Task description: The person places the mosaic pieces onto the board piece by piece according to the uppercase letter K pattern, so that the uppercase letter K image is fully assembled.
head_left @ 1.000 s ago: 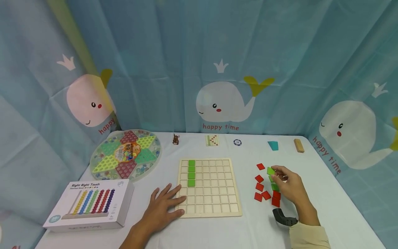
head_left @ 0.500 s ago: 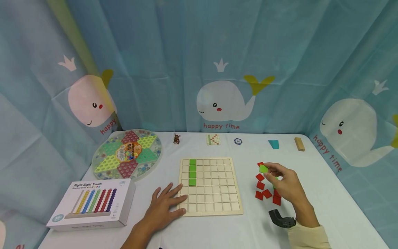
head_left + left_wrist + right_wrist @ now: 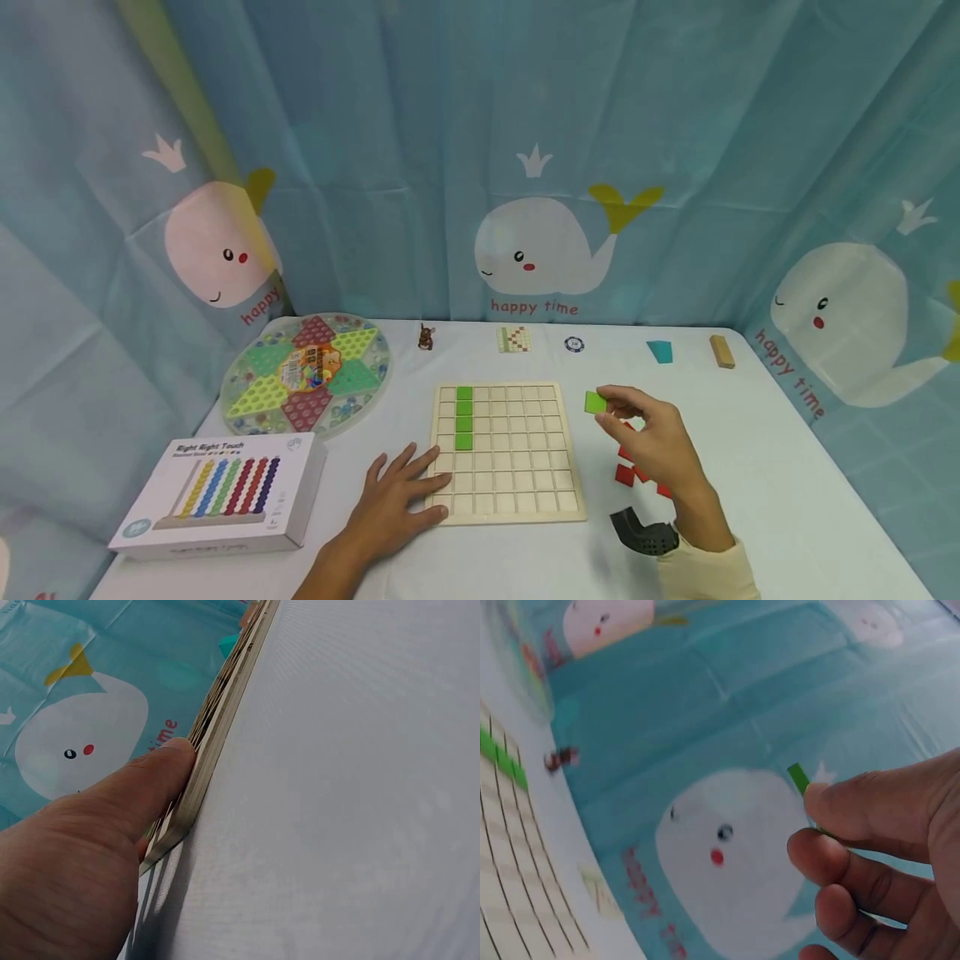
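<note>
A wooden grid board lies in the middle of the table, several green square tiles filling part of its second column. My left hand rests with spread, straight fingers on the board's near left edge; the left wrist view shows its thumb touching the wooden rim. Between thumb and fingertips my right hand pinches a green tile, held just right of the board. In the right wrist view the tile appears edge-on. Red square tiles lie under and beside the right hand, partly hidden by it.
On the left are a white game box and a round Chinese checkers board. Along the back stand a small brown figurine, a pattern card, a poker chip, a teal piece and a wooden block.
My right hand has carried the green tile leftward from the loose tiles toward the board. The left hand has stayed in place on the board's edge.
</note>
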`<state>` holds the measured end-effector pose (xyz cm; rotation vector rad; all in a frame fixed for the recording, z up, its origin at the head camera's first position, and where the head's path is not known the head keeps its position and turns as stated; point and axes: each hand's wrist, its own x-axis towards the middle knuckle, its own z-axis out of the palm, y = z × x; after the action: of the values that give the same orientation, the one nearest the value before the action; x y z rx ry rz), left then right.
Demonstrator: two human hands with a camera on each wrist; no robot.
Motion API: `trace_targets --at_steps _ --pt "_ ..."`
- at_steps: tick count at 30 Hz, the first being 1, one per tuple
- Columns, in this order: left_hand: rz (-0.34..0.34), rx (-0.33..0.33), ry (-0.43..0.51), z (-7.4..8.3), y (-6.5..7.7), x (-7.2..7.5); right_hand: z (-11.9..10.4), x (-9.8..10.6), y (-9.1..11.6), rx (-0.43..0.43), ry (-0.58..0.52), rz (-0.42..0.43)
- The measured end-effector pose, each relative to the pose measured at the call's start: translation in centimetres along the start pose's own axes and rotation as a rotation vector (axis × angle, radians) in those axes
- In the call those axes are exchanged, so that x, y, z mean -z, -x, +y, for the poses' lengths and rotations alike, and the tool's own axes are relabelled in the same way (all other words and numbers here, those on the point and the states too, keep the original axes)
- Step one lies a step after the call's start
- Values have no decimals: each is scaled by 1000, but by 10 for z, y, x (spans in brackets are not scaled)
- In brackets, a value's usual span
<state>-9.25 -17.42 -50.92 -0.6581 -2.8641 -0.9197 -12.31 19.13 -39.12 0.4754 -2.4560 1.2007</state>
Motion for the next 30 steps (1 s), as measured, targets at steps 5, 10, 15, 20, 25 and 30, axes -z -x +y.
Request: trace_targets --at_steps 5,10,15,20,25,30 --pt "-1 -12 5 0 -1 -1 -13 -16 -6 45 -54 -22" --pt "1 -16 11 1 -2 -2 -21 -32 -9 64 -125 -57" --pt "-1 -9 3 1 -1 -1 -27 -51 -11 59 -161 -94" --pt "-1 -8 -9 -1 -1 -2 -32 -74 -13 48 -208 -141" --pt "-1 -10 -15 0 -1 -1 -26 -101 -12 53 -248 -199" --pt "3 -7 -22 1 0 0 -17 -121 -8 44 -255 -237"
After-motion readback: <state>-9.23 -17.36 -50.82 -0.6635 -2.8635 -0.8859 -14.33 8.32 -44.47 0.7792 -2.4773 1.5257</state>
